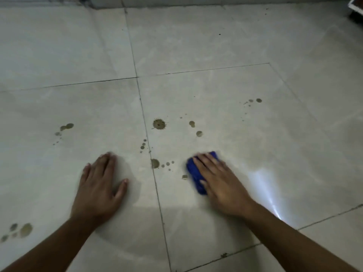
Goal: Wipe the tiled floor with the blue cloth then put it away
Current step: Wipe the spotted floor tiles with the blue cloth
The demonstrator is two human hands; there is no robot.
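Right hand (220, 181) presses cloth (193, 173) flat-fingered beside floor (216, 46) stains (155, 163) — left hand (98, 185), fingers spread, braces.

One head-worn wide-angle view looked forward and steeply down, close over the tiled floor (216, 46), with the wall base at twelve o'clock and both forearms entering from six.

You are indoors on a dim room's floor: large pale glazed tiles (206, 46), dark grout lines (145, 118), brown spatter stains (159, 124).
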